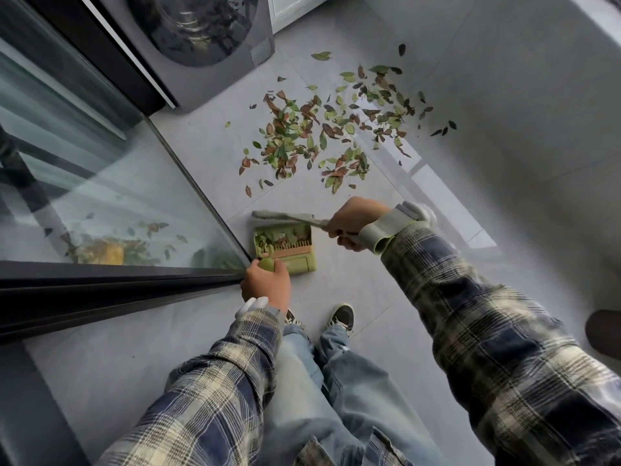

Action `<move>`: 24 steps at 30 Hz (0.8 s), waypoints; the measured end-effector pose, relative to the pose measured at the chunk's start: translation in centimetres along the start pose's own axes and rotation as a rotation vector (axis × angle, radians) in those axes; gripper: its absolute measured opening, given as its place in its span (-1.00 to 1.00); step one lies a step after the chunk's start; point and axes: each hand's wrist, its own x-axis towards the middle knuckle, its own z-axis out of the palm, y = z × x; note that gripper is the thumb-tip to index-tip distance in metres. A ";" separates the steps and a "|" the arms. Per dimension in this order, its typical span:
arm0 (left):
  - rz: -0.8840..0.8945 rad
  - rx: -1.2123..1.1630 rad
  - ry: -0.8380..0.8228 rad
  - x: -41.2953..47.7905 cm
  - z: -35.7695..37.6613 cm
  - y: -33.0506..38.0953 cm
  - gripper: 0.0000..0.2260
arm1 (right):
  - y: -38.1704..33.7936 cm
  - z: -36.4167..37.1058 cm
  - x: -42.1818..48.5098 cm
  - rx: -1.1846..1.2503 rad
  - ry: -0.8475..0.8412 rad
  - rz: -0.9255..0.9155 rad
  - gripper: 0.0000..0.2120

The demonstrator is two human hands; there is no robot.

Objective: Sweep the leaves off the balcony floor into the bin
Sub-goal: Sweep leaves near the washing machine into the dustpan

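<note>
Most leaves (319, 129) lie beyond the R hand (353, 223), curled round the brush (280, 216) to drag them in; L hand (265, 284) grips the pan (297, 262) by its handle, steadying it.

glossy grey floor tiles (386, 297); green plastic dustpan (295, 260); plaid cloth sleeves (487, 331)

A home balcony: grey tiled floor (208, 136), a front-loading washing machine (201, 38) beyond the hands, sliding glass door (100, 196) left of them.
</note>
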 end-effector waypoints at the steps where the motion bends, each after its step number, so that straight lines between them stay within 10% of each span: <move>1: 0.008 0.001 0.001 0.1 0.0 0.0 -0.88 | 0.1 0.5 0.2 -0.011 0.014 -0.010 -0.92; 16: -0.024 -0.012 -0.022 -0.1 -0.1 0.3 -0.89 | 2.8 0.7 -0.8 -0.089 -0.055 -0.069 -0.81; 24: 0.111 0.057 -0.060 -3.5 -1.0 5.1 -0.85 | 6.3 -3.8 -5.1 0.269 0.064 -0.002 -0.92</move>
